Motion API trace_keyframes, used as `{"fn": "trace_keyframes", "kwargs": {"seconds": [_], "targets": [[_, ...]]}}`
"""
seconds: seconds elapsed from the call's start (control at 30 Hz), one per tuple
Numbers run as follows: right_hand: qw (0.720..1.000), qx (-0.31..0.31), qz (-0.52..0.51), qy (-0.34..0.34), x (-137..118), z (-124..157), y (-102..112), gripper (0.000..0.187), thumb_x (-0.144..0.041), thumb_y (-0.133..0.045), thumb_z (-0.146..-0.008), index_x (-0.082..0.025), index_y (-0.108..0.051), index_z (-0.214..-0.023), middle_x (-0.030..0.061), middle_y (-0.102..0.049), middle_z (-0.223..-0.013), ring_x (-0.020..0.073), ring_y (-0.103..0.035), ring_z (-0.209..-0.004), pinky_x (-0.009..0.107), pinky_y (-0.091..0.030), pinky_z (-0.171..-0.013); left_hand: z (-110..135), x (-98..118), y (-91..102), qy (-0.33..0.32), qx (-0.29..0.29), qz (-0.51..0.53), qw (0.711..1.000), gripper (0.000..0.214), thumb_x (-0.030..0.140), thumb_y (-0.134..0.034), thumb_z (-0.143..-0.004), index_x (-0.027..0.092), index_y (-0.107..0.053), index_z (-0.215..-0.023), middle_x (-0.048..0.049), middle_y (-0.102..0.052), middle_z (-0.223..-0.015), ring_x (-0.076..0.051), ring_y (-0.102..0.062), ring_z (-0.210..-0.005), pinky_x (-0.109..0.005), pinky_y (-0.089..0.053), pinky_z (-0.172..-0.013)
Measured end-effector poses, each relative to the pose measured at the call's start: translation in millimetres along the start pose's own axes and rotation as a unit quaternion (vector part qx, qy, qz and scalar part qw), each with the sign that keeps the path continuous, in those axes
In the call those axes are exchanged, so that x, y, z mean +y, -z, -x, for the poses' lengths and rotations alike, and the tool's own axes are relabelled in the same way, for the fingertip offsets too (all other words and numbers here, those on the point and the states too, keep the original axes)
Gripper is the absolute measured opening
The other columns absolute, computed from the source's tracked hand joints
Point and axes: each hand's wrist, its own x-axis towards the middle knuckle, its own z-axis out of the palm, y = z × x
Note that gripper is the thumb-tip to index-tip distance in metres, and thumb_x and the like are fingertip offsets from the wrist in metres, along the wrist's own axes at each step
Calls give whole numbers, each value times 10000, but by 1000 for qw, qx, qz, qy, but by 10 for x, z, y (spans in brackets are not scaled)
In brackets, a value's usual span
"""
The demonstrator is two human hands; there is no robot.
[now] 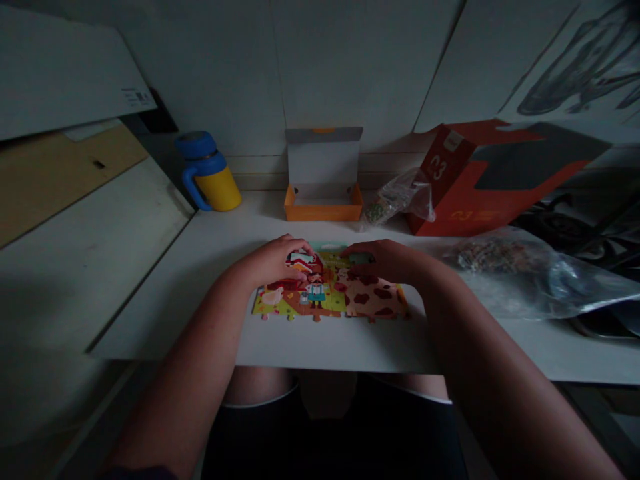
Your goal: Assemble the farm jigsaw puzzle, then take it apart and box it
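A partly assembled jigsaw puzzle point(323, 303) lies flat on the white tabletop in front of me, showing a farmer, a spotted cow and a white hen. Tabs stick out along its near edge. My left hand point(273, 262) rests on its upper left part, fingers curved and thumb apart, with a red-roofed barn picture showing between them. On the upper right part rests my right hand point(393, 261), its thumb and fingers also spread. Both hands touch the puzzle and cover some of its upper side. I see no loose piece held in either hand.
Behind the puzzle stands an orange box point(323, 213) with its lid up. A blue and yellow jug point(220, 187) is at the back left. To the right are a small plastic bag point(395, 200), a large red box point(450, 193) and a clear bag of pieces point(505, 260).
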Motion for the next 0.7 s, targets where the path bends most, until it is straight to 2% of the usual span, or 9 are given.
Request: {"fn": "trace_keyframes", "kwargs": {"seconds": [0.23,0.37,0.47,0.57,0.7], "targets": [[1000,-10,-27,-10,-56,25,4,478,-387,-698,-914,-363,-708,-1392,3,-801,-833,206,-724,-697,322,-534,-689,-21,-27,-8,4,-9,-12,1000,515,410,-824,-806,321,-722,-1302,-60,-646,-1243,-289,-625,-1186,-374,-471,-1070],[1000,5,-5,8,-60,47,15,408,-358,-707,-892,-343,-708,-1300,16,-799,-883,217,-721,-745,321,-514,-694,-25,-72,-35,-6,-8,-13,1000,506,447,-814,-819,301,-718,-1294,-67,-636,-1249,-281,-631,-1178,-367,-480,-1064],[1000,1,-5,15,-8,68,45,422,-380,-695,-897,-309,-669,-1312,26,-787,-896,211,-705,-736,315,-495,-675,-22,-74,-47,0,-3,-13,1000,509,461,-799,-836,291,-710,-1307,-78,-634,-1272,-274,-644,-1161,-368,-490,-1052],[1000,7,-12,7,70,86,93,453,-400,-671,-907,-284,-644,-1344,30,-775,-908,190,-669,-672,301,-464,-623,-26,-48,-40,2,-7,-12,1000,487,434,-794,-838,302,-712,-1300,-70,-686,-1281,-280,-652,-1179,-376,-484,-1058],[999,22,-26,8,86,95,133,423,-408,-663,-912,-267,-682,-1310,41,-782,-927,197,-676,-712,301,-470,-647,-30,-13,-25,12,-24,-1,1000,486,391,-801,-823,317,-711,-1295,-50,-744,-1306,-293,-669,-1207,-388,-482,-1058]]}}
